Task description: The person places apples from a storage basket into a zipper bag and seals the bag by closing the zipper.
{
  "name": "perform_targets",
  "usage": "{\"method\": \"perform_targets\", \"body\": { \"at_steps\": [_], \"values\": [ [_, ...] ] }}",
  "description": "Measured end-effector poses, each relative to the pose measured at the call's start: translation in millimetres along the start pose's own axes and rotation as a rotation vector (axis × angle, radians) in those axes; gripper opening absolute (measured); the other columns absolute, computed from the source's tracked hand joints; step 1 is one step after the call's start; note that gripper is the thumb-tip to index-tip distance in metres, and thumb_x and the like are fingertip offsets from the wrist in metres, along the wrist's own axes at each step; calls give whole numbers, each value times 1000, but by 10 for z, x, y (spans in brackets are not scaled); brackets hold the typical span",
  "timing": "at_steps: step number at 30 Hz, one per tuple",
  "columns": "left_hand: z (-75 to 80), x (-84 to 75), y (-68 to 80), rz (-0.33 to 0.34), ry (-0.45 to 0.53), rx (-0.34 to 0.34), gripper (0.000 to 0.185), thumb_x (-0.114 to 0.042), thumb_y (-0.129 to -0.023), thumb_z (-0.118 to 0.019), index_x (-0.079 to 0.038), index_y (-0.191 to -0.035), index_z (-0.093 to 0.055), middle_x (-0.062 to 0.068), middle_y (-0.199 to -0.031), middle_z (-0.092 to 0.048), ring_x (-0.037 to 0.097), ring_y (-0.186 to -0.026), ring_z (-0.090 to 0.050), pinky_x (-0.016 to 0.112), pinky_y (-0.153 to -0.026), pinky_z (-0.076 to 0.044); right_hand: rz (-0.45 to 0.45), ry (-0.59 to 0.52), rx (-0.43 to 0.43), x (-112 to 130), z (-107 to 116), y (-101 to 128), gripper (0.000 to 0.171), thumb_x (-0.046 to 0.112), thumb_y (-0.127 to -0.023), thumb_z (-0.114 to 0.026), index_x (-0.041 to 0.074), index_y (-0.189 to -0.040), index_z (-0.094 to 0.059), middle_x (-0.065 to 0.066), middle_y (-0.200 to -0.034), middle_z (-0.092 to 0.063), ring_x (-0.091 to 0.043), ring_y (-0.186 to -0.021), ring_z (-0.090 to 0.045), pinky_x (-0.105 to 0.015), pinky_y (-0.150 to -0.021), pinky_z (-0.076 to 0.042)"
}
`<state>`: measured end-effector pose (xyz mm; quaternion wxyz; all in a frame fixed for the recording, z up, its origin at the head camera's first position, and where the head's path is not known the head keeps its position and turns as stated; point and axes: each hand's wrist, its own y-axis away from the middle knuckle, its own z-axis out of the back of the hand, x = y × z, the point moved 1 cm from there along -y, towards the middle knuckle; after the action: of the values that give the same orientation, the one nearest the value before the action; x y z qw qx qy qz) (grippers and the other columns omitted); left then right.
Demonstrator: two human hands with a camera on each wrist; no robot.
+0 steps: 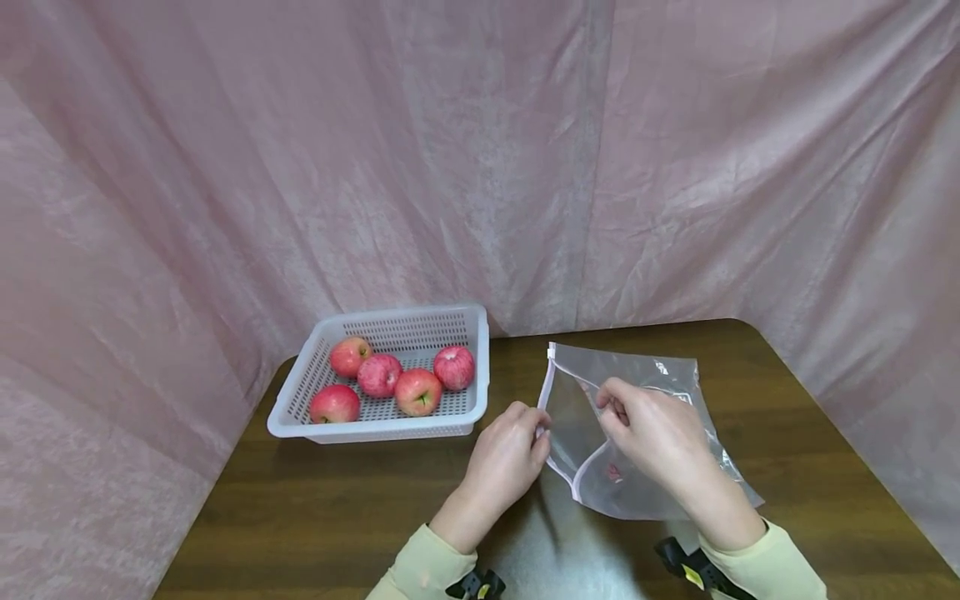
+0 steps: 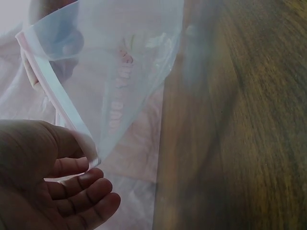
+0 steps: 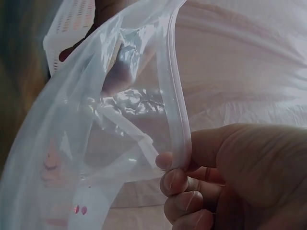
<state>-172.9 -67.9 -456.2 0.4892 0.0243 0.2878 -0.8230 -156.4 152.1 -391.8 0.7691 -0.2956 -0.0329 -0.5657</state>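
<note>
A clear plastic zip bag (image 1: 660,492) with a pale pink zip edge lies toward the right of the table, its mouth spread apart and facing left. My left hand (image 1: 512,448) pinches the near-left zip edge between thumb and fingers, as the left wrist view confirms. On the opposite side of the mouth, my right hand (image 1: 656,429) pinches the other zip edge (image 3: 178,96). Red printing (image 1: 614,472) shows on the bag's wall. Only the transparent film is visible inside the mouth.
Left of the bag stands a white perforated plastic basket (image 1: 483,367) holding several red apples (image 1: 418,392). Both are on a brown wooden table (image 1: 337,508). Pink curtains (image 1: 465,150) hang behind and beside it.
</note>
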Motion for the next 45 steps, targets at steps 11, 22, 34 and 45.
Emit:
{"method": "perform_targets", "body": {
  "at_steps": [11,22,34,45],
  "values": [
    [-49,-7,56,2,-17,-4,9,-14,-97,-81,-13,-106,-80,0,-99,-69,18,-81,-69,34,-72,-59,-6,13,-6,-20,-12,12,20,6,-91,-68,26,-89,-72,16,-63,-51,-10,-55,-44,-36,-49,-38],
    [-51,-3,37,-66,-27,-38,15,-10,-101,-77,-10,-115,-79,3,-107,-69,19,-87,-73,33,-77,-61,-9,26,15,-14,-38,-19,23,5,-88,-68,28,-85,-70,14,-70,-59,-12,-58,-47,-37,-50,-40],
    [6,-29,19,-93,-22,-97,20,-13,-99,-81,-9,-119,-81,7,-120,-66,20,-86,-74,37,-75,-61,5,21,-11,-50,-20,-12,19,6,-89,-69,25,-89,-72,14,-68,-59,-13,-57,-48,-38,-50,-41],
    [241,-33,-51,-101,-27,-92,28,-14,-99,-83,-11,-127,-79,10,-129,-66,26,-99,-75,42,-83,-63,-14,-10,10,-57,-25,-17,19,7,-92,-64,23,-95,-74,17,-67,-60,1,-39,-46,-38,-51,-43]
  ]
}}
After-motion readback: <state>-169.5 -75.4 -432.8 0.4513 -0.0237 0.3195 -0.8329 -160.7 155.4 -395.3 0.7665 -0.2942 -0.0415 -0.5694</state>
